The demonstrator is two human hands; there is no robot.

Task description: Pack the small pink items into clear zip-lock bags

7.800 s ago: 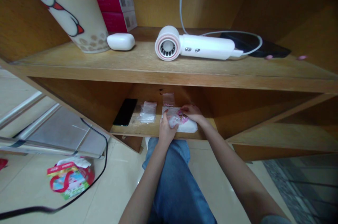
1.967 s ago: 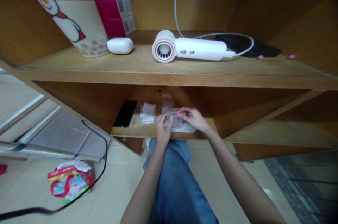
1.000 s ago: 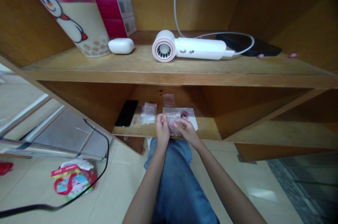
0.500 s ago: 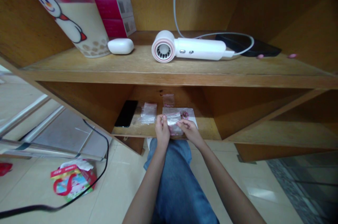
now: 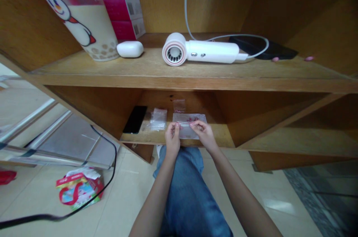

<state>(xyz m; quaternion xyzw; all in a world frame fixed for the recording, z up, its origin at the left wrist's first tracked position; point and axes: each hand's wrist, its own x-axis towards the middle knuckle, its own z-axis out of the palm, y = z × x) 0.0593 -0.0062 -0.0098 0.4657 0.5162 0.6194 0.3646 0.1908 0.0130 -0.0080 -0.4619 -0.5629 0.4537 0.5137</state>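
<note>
My left hand [image 5: 172, 139] and my right hand [image 5: 203, 134] both pinch a small clear plastic bag [image 5: 185, 129] between them, over the front edge of the lower wooden shelf [image 5: 220, 135]. The bag is held flat above a white sheet [image 5: 201, 118] with small pink bits [image 5: 191, 119] on it. Left of my hands lies a stack of clear bags [image 5: 158, 119], and another little bag [image 5: 179, 105] lies behind the sheet.
A black phone [image 5: 135, 119] lies at the left of the lower shelf. On the upper shelf [image 5: 156, 69] stand a white hair dryer [image 5: 201, 50], a white case [image 5: 130, 49], a large printed cup [image 5: 84, 17], pink boxes [image 5: 123, 2] and a dark tray [image 5: 263, 47]. A black cable [image 5: 109, 170] and a colourful packet [image 5: 78, 191] lie on the floor.
Both hands moved slightly forward and up with the clear bag, holding it flatter over the white sheet. The view shifted a little to the left.
</note>
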